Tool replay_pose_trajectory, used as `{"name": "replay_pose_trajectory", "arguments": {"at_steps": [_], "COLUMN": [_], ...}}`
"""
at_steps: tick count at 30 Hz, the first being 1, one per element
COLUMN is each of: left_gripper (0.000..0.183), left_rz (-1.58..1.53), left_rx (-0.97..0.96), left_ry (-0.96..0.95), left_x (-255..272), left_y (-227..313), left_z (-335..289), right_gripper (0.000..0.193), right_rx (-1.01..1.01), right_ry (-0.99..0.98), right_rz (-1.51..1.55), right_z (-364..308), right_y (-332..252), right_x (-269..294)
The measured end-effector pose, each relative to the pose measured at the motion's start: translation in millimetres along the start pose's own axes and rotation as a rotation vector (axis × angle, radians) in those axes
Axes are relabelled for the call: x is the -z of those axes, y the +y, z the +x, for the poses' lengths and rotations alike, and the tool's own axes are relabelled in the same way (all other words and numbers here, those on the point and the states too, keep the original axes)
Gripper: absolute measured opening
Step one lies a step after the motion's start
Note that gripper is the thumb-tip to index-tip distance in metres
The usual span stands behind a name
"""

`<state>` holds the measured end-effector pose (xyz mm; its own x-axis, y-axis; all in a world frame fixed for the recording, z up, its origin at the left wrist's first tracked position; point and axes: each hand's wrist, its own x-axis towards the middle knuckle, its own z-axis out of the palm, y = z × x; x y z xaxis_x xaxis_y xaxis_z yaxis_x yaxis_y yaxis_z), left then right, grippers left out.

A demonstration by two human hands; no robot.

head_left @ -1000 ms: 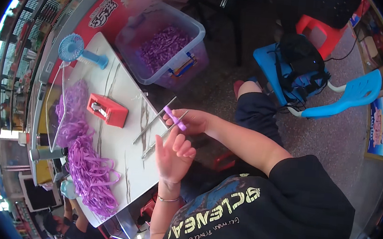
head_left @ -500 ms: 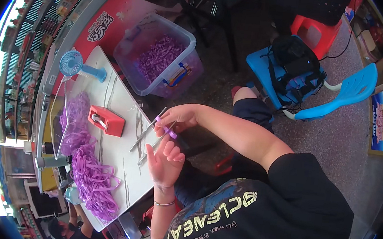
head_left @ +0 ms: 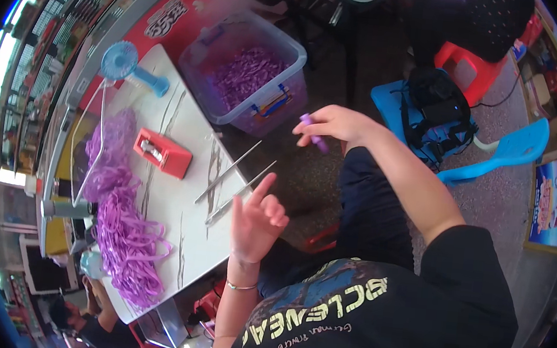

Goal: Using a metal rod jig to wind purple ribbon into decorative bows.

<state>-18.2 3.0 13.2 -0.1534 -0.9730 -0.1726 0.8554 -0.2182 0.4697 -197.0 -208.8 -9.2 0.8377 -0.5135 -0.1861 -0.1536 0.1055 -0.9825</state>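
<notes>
My right hand [head_left: 337,126], raised past the table's right edge, pinches a small coil of purple ribbon [head_left: 320,143] between thumb and fingers. My left hand [head_left: 257,222] holds nothing; its thumb and forefinger stretch apart while the other fingers curl loosely. Just beside the left hand, two thin metal rods, an upper rod [head_left: 228,171] and a lower rod [head_left: 242,192], jut out over the table edge roughly side by side, with no ribbon around them. A long heap of loose purple ribbon [head_left: 128,240] covers the left side of the white table [head_left: 196,122].
A red tape dispenser [head_left: 163,154] and a light-blue fan [head_left: 120,61] stand on the table. Beyond the table's right edge is a clear plastic bin [head_left: 296,55] of purple ribbon coils. A blue chair [head_left: 505,152] bears a black backpack [head_left: 436,99]. Another person [head_left: 90,323] is at lower left.
The purple ribbon was around both rods and is now off them in my right hand, which moved right and away from the table. My left hand's forefinger has straightened.
</notes>
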Motion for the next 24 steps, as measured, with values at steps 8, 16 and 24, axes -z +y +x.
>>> {"name": "replay_pose_trajectory", "arguments": {"at_steps": [8,16,24], "left_gripper": [0.048,0.023,0.017], "left_rz": [0.913,1.156,1.075], "left_rx": [-0.21,-0.322,-0.367], "left_ry": [-0.059,-0.324,-0.156], "left_x": [-32.8,-32.5,-17.7], "left_y": [16.7,44.4,53.6], "left_z": [15.1,19.6,18.2], "right_gripper": [0.055,0.072,0.048], "right_rx": [0.051,0.033,0.115], "right_ry": [0.016,-0.157,-0.116], "right_rz": [-0.28,-0.228,-0.163], "right_z": [-66.8,-57.6,-52.1], "right_y": [-61.4,-86.1,-73.5], "right_x": [-53.0,-84.0,-78.8]}}
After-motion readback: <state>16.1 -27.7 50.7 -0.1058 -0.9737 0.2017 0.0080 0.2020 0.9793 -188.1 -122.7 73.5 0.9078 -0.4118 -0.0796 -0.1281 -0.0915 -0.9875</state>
